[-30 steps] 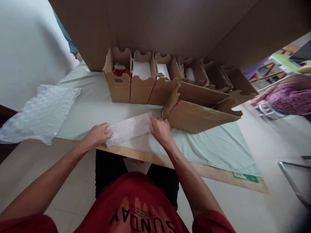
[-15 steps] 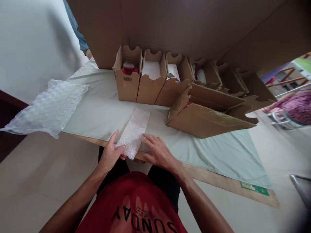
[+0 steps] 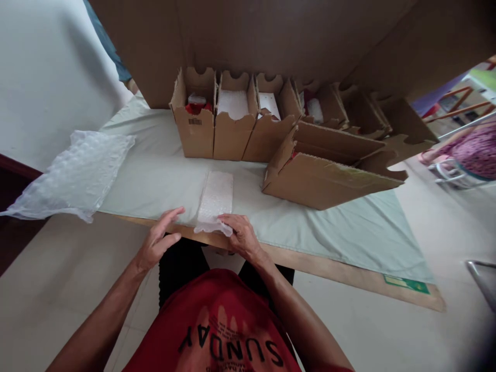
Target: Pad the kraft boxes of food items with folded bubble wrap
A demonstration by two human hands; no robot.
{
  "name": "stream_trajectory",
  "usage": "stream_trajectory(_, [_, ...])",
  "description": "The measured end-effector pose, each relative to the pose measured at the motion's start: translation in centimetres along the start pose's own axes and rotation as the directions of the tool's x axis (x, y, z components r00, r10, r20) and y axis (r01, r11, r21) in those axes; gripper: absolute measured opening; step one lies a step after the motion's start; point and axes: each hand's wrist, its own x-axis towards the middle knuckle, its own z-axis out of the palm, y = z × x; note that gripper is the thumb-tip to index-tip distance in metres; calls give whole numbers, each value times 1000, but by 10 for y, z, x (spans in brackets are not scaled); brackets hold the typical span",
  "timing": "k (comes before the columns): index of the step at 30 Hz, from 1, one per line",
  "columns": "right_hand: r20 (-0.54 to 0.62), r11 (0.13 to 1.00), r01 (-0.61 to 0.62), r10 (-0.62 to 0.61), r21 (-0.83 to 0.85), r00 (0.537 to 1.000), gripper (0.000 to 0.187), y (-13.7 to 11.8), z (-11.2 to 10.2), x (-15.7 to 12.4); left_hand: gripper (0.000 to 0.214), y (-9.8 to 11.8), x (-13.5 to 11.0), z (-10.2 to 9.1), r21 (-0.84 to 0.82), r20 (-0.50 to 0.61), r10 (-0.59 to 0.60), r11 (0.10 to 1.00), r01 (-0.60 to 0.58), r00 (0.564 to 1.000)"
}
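A flat, oblong bubble-wrap packet (image 3: pixel 216 194) lies on the pale green cloth, its loose near end at the table's front edge. What is inside it cannot be made out. My right hand (image 3: pixel 242 235) grips the near right corner of the packet between thumb and fingers. To the left of the packet, and apart from it, my left hand (image 3: pixel 158 243) hangs by the table edge with thumb and fingers spread, holding nothing.
A larger bubble-wrap sheet (image 3: pixel 77 170) hangs over the table's left end. Behind stand several open cardboard bins (image 3: pixel 232 137) holding wrapped items. One cardboard bin (image 3: pixel 329 181) sits askew at the right. A tall cardboard panel (image 3: pixel 271 36) rises behind. People are partly visible at both sides.
My left hand has let go of the packet and moved left. My right hand has closed on its near corner. The packet has turned straighter and lies farther onto the cloth.
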Motion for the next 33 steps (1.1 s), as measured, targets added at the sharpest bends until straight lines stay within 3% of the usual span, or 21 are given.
stream_trajectory(2, [-2, 998, -41, 41, 38, 999, 26, -1, -5, 3, 75, 1, 11, 1, 109, 96, 110, 987, -121, 989])
stream_trajectory(4, [10, 997, -66, 66, 49, 998, 26, -2, -9, 8, 81, 3, 25, 11, 183, 131, 144, 969, -166, 981])
stream_trajectory(9, [41, 973, -152, 147, 173, 988, 32, 1, -11, 20, 32, 5, 55, 40, 196, 58, 13, 980, -24, 998])
stream_trajectory(14, [-29, 914, -300, 319, 273, 947, 20, 6, -5, 31, 29, 4, 66, 49, 77, -15, -54, 996, 55, 998])
stream_trajectory(16, [-53, 894, -332, 363, 299, 930, 17, 8, -2, 36, 26, 3, 69, 54, 146, -61, -47, 988, 55, 997])
stream_trajectory(21, [-86, 882, -401, 432, 248, 898, 40, 9, 1, 43, 17, 7, 75, 67, 486, -152, -53, 865, 122, 987])
stream_trajectory(24, [-159, 925, -363, 377, 111, 912, 47, 5, -1, 39, 35, 14, 77, 71, 596, -160, -70, 788, 153, 985])
stream_trajectory(27, [-245, 964, -227, 189, -137, 951, 43, -2, -8, 27, 54, 21, 77, 73, 644, -132, -106, 747, 167, 986])
stream_trajectory(30, [-91, 934, 18, -54, -357, 994, 41, -4, -16, 16, 59, 23, 77, 74, 673, -127, -108, 721, 165, 986])
stream_trajectory(33, [102, 883, 160, -127, -440, 987, 39, 1, -18, 15, 51, 18, 74, 74, 689, -160, -4, 716, 114, 987])
